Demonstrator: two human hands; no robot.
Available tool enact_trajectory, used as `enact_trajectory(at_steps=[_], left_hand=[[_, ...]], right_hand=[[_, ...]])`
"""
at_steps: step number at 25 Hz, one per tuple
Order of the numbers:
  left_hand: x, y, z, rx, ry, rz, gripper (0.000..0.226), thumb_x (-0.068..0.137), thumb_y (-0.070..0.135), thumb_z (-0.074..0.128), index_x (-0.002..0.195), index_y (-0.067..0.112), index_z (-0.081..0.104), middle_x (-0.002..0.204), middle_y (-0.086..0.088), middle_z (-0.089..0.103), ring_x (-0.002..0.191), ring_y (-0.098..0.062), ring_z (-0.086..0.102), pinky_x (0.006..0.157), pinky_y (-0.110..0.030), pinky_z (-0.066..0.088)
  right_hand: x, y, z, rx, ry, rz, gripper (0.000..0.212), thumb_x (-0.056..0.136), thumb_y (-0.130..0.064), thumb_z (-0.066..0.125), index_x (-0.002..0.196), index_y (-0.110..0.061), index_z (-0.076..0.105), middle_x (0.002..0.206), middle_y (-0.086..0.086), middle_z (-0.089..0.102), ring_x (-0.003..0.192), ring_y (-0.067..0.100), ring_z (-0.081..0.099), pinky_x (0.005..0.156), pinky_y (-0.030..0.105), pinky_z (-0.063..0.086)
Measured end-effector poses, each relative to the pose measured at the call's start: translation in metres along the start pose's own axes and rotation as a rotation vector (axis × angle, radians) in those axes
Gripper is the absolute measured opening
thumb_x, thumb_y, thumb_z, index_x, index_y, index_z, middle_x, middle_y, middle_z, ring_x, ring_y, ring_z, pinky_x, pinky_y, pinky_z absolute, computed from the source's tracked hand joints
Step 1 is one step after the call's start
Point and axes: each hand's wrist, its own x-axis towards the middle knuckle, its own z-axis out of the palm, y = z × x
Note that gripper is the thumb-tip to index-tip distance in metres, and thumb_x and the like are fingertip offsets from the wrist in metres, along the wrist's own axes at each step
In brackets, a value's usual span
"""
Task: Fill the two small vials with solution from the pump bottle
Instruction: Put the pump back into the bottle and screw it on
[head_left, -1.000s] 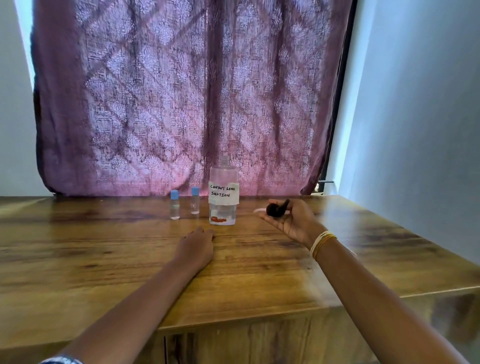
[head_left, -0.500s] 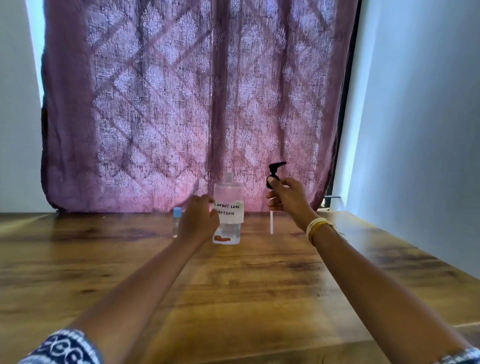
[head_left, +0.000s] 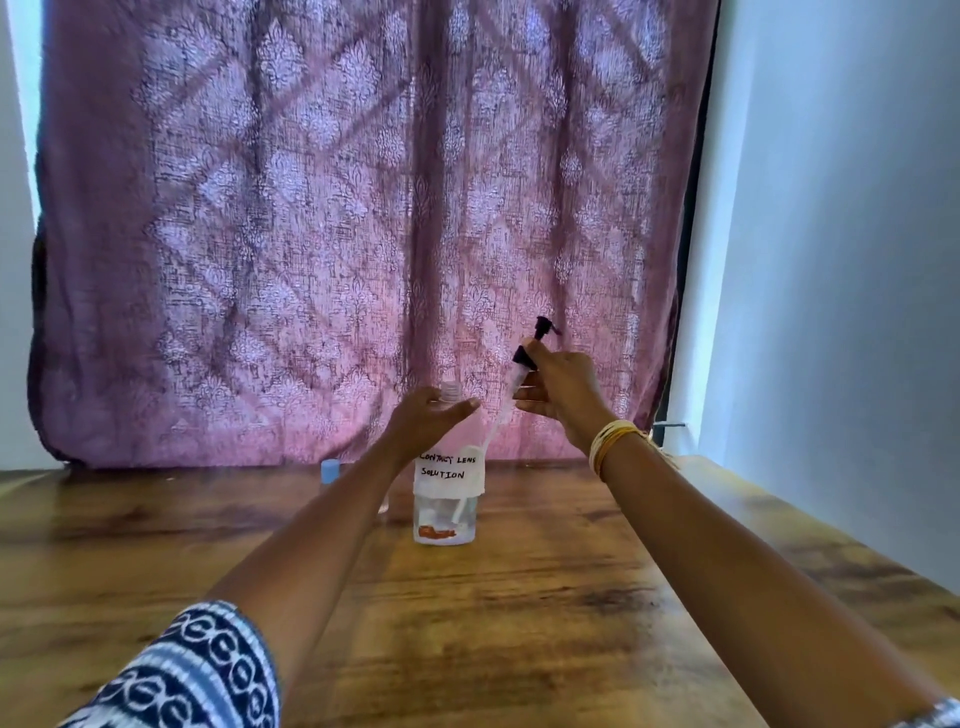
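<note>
A clear bottle (head_left: 445, 514) labelled "contact lens solution" stands on the wooden table (head_left: 519, 623), its threaded neck uncapped. My left hand (head_left: 426, 421) grips the bottle's shoulder just under the neck. My right hand (head_left: 563, 392) holds the black pump head (head_left: 535, 343) tilted, up and to the right of the neck; its thin white dip tube slants down toward the bottle. One small vial with a blue cap (head_left: 330, 470) shows behind my left forearm. The second vial is hidden by that arm.
A purple patterned curtain (head_left: 363, 234) hangs close behind the table's far edge. A pale wall (head_left: 841, 312) runs along the right side, near the table's right edge.
My left hand rose from the label to the bottle's shoulder. My right hand lifted the pump head higher and tilted it, bringing the dip tube nearer the bottle.
</note>
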Motion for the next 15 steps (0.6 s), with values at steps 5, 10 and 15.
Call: enact_trajectory(at_steps=[5, 10, 15], left_hand=[[-0.024, -0.002, -0.018, 0.007, 0.0, 0.014, 0.067, 0.069, 0.034, 0.084, 0.126, 0.008, 0.06, 0.111, -0.004, 0.068, 0.089, -0.024, 0.068, 0.068, -0.029, 0.057], [-0.049, 0.008, -0.033, -0.078, -0.076, -0.034, 0.079, 0.065, 0.027, 0.088, 0.132, 0.005, 0.054, 0.124, -0.013, 0.065, 0.103, -0.031, 0.067, 0.088, -0.049, 0.056], [-0.077, 0.022, -0.042, -0.037, -0.156, -0.013, 0.061, 0.071, 0.026, 0.084, 0.124, 0.008, 0.06, 0.102, -0.002, 0.066, 0.079, -0.014, 0.071, 0.057, -0.027, 0.058]], right_hand=[[0.0, -0.005, -0.003, 0.137, 0.076, 0.108, 0.028, 0.09, -0.026, 0.065, 0.071, -0.005, 0.065, 0.059, 0.01, 0.066, 0.054, 0.023, 0.066, 0.054, 0.035, 0.061], [-0.014, -0.034, -0.001, 0.179, 0.115, 0.065, 0.025, 0.091, -0.024, 0.063, 0.079, -0.002, 0.065, 0.059, 0.009, 0.064, 0.047, 0.019, 0.064, 0.048, 0.032, 0.059], [-0.03, -0.084, -0.001, 0.172, 0.216, -0.06, 0.031, 0.091, -0.028, 0.064, 0.072, -0.004, 0.066, 0.066, 0.012, 0.066, 0.051, 0.021, 0.065, 0.045, 0.03, 0.057]])
